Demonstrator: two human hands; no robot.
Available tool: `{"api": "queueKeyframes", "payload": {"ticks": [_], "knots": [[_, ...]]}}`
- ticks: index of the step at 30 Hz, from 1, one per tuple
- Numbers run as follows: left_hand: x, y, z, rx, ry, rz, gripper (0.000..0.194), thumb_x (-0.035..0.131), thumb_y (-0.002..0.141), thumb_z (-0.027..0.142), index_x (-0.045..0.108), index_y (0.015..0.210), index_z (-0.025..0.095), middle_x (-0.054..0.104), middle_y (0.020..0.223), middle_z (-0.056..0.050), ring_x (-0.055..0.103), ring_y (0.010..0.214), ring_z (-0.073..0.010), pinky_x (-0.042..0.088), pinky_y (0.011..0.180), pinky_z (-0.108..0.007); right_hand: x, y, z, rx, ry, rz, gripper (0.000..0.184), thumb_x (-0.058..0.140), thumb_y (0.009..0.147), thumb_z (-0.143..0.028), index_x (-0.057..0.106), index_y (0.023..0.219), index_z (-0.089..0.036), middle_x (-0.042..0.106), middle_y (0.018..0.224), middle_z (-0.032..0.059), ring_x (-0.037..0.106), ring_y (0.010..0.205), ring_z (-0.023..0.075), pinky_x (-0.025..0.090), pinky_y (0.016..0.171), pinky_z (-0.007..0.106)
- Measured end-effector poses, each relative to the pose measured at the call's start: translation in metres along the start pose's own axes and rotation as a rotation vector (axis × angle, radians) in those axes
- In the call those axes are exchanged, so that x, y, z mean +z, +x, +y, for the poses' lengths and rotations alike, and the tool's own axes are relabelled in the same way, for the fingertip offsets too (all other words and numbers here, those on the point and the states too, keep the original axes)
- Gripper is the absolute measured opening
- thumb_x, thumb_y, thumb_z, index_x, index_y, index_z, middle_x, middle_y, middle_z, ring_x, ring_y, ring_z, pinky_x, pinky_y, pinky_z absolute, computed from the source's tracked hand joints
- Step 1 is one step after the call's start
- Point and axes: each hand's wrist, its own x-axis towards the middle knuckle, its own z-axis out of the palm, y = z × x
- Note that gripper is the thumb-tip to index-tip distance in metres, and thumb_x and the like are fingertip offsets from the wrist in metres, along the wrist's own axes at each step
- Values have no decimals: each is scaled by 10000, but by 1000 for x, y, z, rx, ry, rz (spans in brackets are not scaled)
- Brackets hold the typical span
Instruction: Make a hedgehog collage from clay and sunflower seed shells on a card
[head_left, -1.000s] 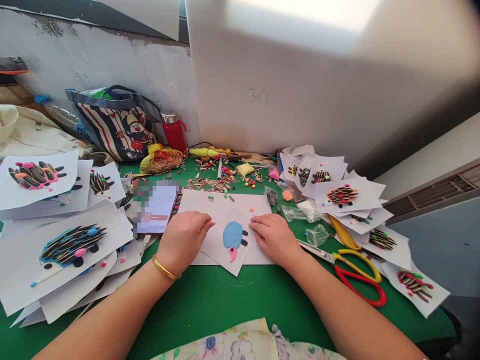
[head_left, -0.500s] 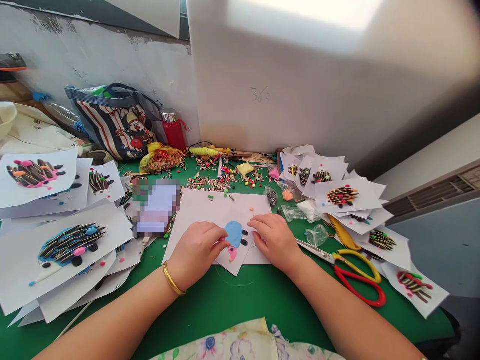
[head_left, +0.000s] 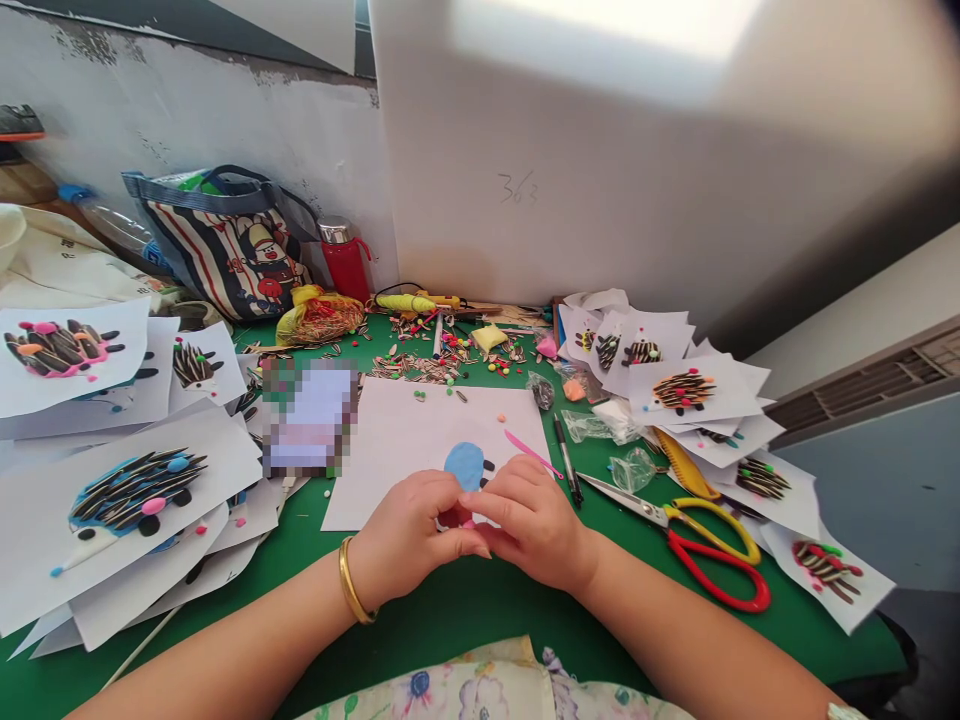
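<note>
two bare hands meet over white paper (head_left: pixel 397 430) on a green bench (head_left: pixel 450 610). the left hand (head_left: pixel 409 522) and right hand (head_left: pixel 536 520) are curled narrow, fingertips together; a speck of pink (head_left: pixel 469 523) shows between them, but whether either grips it cannot be told. just beyond the fingers lies a flat blue clay-like shape (head_left: pixel 464 464), partly covered. the step appears to be fine finger work at its near edge, calling next for a light, steady touch.

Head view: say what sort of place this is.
Probably a craft workspace: striped seeds lie strewn on the green tabletop, large scissors lie at the right, and hedgehog-like pictures are piled on both sides.
</note>
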Motion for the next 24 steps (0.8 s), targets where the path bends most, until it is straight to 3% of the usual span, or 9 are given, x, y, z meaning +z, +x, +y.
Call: {"api": "queueKeyframes", "payload": {"ticks": [6, 10, 14, 17, 20, 24], "knots": [[0, 0, 1, -10, -99, -50, 567, 496, 837, 718, 626, 716, 180, 597, 680, -10, 528, 645, -144, 405, 608, -267, -3, 3, -4, -12, -1, -53, 157, 558, 946, -356, 676, 998, -266, 683, 833, 21, 567, 771, 168, 420, 738, 350], [-3, 1, -2, 28, -14, -35, 441, 473, 941, 576, 688, 893, 195, 653, 778, -34, 584, 740, -171, 450, 700, -297, -7, 3, 6, 74, -33, -19, 132, 556, 922, -291, 674, 901, -236, 675, 822, 26, 575, 771, 166, 423, 759, 350], [-7, 3, -11, 16, 178, 55, 223, 543, 953, 361, 695, 980, 201, 695, 885, -47, 626, 839, -192, 469, 781, -329, -14, -4, 40, 338, -192, 50, 190, 520, 954, -269, 692, 1013, -214, 690, 899, 63, 601, 873, 203, 434, 811, 372], [-9, 4, -20, 7, 347, 100, 173, 612, 906, 304, 693, 1011, 192, 695, 967, -72, 634, 895, -225, 478, 812, -377, -13, -14, 68, 468, -337, 2, 235, 492, 951, -211, 706, 1051, -208, 700, 968, 86, 608, 897, 230, 447, 819, 398], [-9, 5, -26, 20, 443, 83, 238, 671, 860, 302, 678, 1074, 199, 684, 1075, -95, 632, 991, -260, 486, 864, -424, -9, -22, 83, 529, -412, -64, 293, 466, 934, -162, 695, 1113, -200, 705, 1030, 101, 605, 918, 246, 462, 818, 410], [-7, 5, -28, 36, 464, 19, 277, 692, 845, 303, 667, 1105, 211, 664, 1176, -105, 617, 1088, -279, 484, 937, -457, -9, -24, 81, 562, -430, -126, 380, 479, 905, -135, 632, 1248, -191, 696, 1122, 107, 599, 989, 259, 458, 842, 413]]}}
